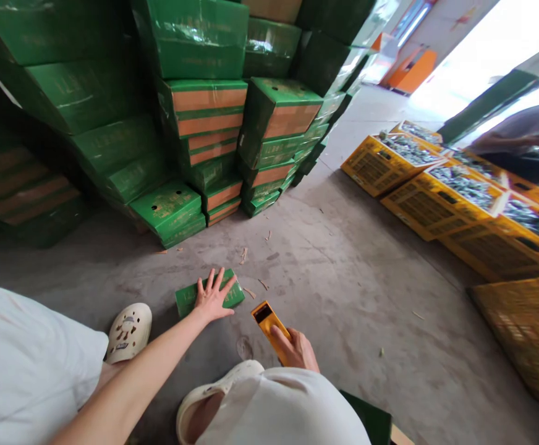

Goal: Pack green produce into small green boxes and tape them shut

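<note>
Green box (185, 301), gold lettering (230, 297) illegible, on floor (339, 303); left hand (211, 301) atop, grip wide; right hand's (301, 352) grip holds 1 orange tool (267, 319).

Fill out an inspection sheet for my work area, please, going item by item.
Surface: grey floor, stained and scuffed.
Job's things: small green box on the floor; yellow handheld tool held above it.
Clutter: thin brown scraps near the small box.
Hands: left hand spread on the box; right hand closed around the tool.
Cables: nothing seen.
Surroundings: stacked green boxes ahead; filled yellow crates to the right, a person beside them.
</note>
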### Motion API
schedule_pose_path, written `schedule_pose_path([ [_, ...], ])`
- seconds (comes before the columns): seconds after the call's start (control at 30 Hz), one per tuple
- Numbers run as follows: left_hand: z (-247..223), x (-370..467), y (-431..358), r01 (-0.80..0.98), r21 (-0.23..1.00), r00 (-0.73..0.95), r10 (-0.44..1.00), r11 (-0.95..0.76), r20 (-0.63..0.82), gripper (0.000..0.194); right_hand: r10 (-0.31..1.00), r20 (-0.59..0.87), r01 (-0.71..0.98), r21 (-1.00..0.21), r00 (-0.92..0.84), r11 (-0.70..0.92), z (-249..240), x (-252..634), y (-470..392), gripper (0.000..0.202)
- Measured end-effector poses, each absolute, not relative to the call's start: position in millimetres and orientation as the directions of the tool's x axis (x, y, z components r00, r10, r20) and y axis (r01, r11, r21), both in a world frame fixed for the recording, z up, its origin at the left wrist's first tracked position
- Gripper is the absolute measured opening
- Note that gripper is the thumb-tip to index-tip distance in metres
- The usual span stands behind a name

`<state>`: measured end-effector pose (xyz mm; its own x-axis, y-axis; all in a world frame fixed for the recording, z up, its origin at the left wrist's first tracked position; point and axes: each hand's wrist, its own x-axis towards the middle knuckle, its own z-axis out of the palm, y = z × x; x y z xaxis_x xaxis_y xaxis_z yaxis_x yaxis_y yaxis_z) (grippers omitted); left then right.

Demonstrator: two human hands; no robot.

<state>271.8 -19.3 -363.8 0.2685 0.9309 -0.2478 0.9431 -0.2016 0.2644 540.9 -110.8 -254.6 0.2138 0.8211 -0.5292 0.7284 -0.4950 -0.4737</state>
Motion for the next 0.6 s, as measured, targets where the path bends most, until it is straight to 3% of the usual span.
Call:
schedule_pose_path([
  [0.13, -370.5, 232.7, -42.4, 0.949, 0.271, 0.236, 0.931, -0.160, -0.280, 0.138, 0.838, -0.530, 0.582, -0.645, 0.126, -0.495, -248.6, 528.5, -111.5, 0.058],
  [0.23, -384.1, 198.3, -74.6, 0.931, 0.282, 0.273, 0.954, -0.231, -0.121, 0.131, 0.817, -0.565, 0.438, -0.710, 0.114, -0.552, -250.7, 522.3, -107.1, 0.057],
  [0.3, -396.0, 188.8, -91.5, 0.896, 0.384, 0.239, 0.971, -0.225, 0.011, 0.121, 0.803, -0.584, 0.386, -0.719, 0.116, -0.578, -255.4, 519.2, -103.8, 0.059],
  [0.37, -408.4, 194.1, -101.0, 0.829, 0.551, 0.055, 0.994, -0.097, 0.092, 0.111, 0.794, -0.598, 0.365, -0.719, 0.108, -0.591, -260.2, 516.4, -101.8, 0.063],
  [0.47, -423.7, 214.9, -104.5, 0.624, 0.759, -0.342, 0.939, 0.187, 0.050, 0.100, 0.790, -0.609, 0.337, -0.731, 0.072, -0.593, -263.1, 511.7, -103.0, 0.064],
  [0.53, -430.2, 221.4, -104.0, 0.541, 0.807, -0.428, 0.904, 0.238, 0.020, 0.099, 0.792, -0.607, 0.315, -0.742, 0.061, -0.592, -262.1, 508.6, -105.1, 0.062],
  [0.6, -433.3, 215.7, -103.4, 0.597, 0.777, -0.361, 0.932, 0.202, 0.035, 0.103, 0.794, -0.602, 0.326, -0.737, 0.081, -0.592, -259.9, 507.0, -106.8, 0.061],
])
